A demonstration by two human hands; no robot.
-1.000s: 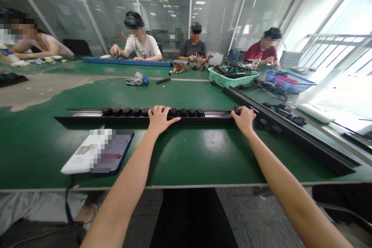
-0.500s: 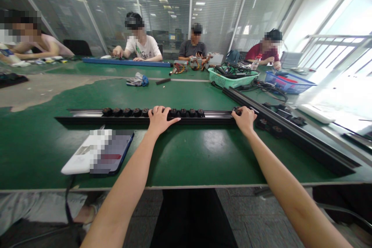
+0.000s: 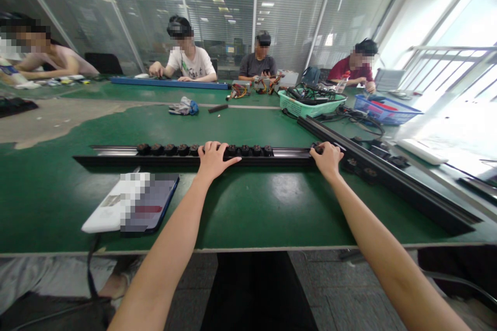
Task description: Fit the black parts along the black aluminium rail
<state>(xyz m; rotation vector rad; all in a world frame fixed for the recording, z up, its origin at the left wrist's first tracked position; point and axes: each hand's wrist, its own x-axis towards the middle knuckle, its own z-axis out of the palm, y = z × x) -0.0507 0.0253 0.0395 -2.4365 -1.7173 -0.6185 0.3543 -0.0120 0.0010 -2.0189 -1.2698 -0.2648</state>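
A long black rail point(image 3: 174, 161) lies across the green table, with a row of small black round parts point(image 3: 170, 149) set in its silvery channel. My left hand point(image 3: 213, 159) lies over the middle of the rail, fingers bent across its top and thumb stretched along the near side. At the rail's right end, my right hand point(image 3: 328, 158) has its fingers closed on a small black round part point(image 3: 318, 149), mostly hidden by the fingers. To the right, a second black rail point(image 3: 404, 186) lies at a slant, with several loose black round parts point(image 3: 371, 175) beside it.
A white device and dark phone-like slab point(image 3: 165, 201) lie near the front left. Farther back are grey gloves point(image 3: 184, 106), a green basket point(image 3: 306, 108) of cables and a blue basket point(image 3: 388, 114). Several people sit across the table point(image 3: 248, 212), one by a blue bar point(image 3: 171, 83).
Both my hands and the rail hold the same positions. Across the table, co-workers shift their heads and hands slightly.
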